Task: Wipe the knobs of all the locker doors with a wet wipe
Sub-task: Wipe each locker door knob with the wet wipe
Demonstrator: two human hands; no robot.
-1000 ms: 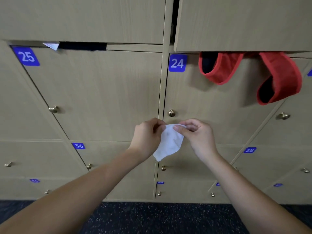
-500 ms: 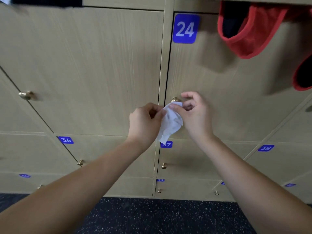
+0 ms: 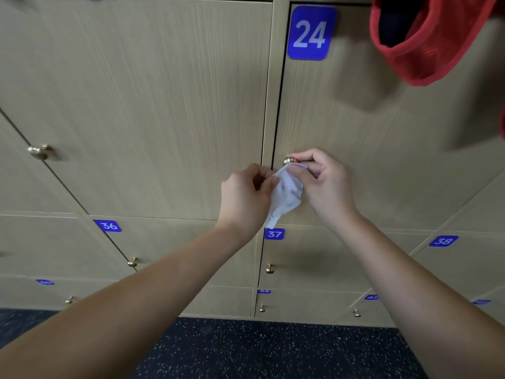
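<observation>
At the door numbered 24 (image 3: 311, 33), the head view showed the right hand (image 3: 325, 187) pinching the white wet wipe (image 3: 287, 196) against the brass knob (image 3: 290, 160), while the left hand (image 3: 244, 199) pinched the wipe's left edge.

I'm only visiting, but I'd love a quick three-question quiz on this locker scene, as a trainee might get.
1. True or false: both hands hold the white wet wipe.
2. Which numbered door carries the round brass knob beside the right hand: 24, 36 or 38?
3. What hangs over the top right of that door?

Key:
1. True; the left hand pinches it too.
2. 24, on its blue number plate.
3. A red mesh garment.
</observation>
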